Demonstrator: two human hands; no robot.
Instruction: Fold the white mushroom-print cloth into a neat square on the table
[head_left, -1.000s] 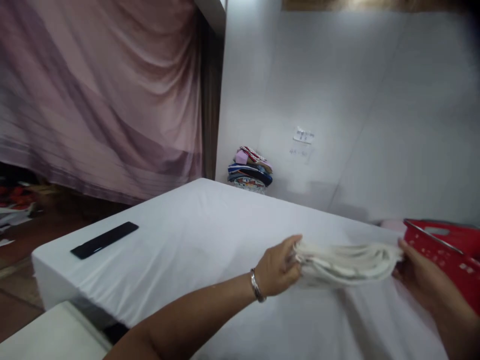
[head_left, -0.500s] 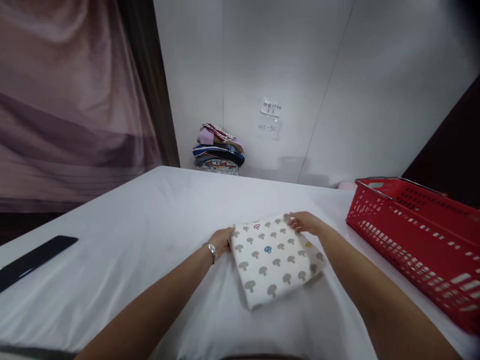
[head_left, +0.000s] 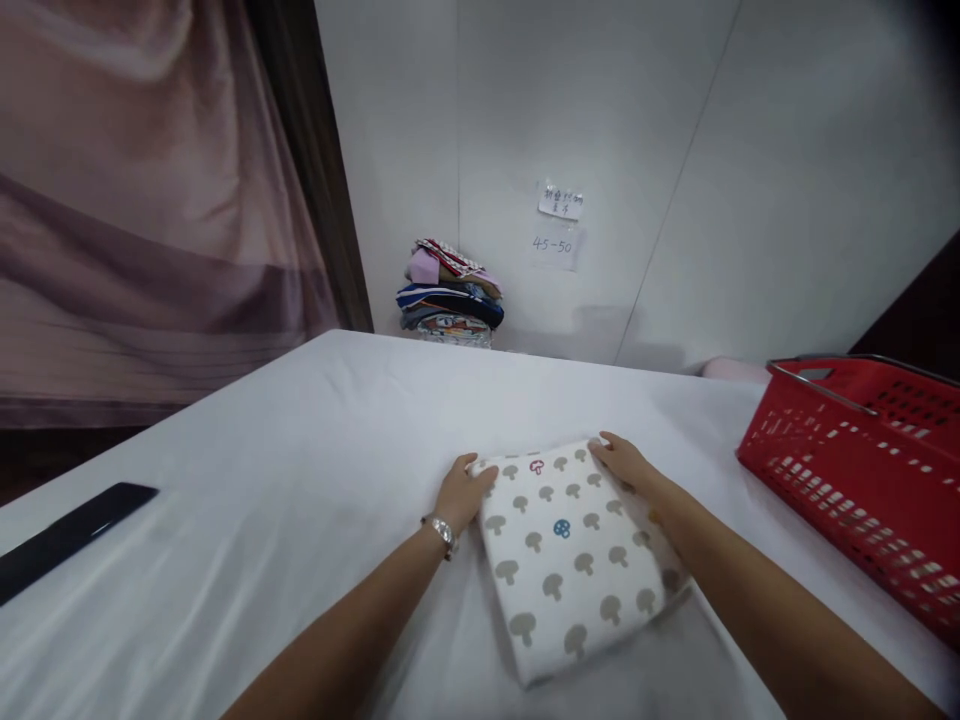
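A folded white cloth (head_left: 570, 560) printed with grey mushrooms, plus one red and one blue mushroom, lies in front of me on the white-covered table (head_left: 360, 430). My left hand (head_left: 461, 495), with a silver watch on its wrist, is closed on the cloth's far left corner, thumb on top. At the far right corner my right hand (head_left: 624, 465) pinches the edge, its fingers partly hidden. The near edge of the cloth faces me, and its right side shows a loose layer under my right forearm.
On the right stands a red plastic basket (head_left: 862, 490) with a metal handle. A dark flat object (head_left: 75, 530) lies at the left edge. Folded clothes (head_left: 450, 295) are stacked by the wall at the back, below paper signs (head_left: 556, 245). A pink curtain (head_left: 135, 220) hangs at left.
Both hands have come nearer with the cloth, which now looks larger and lower in view. My left thumb has moved on top of its corner. The view has shifted slightly left.
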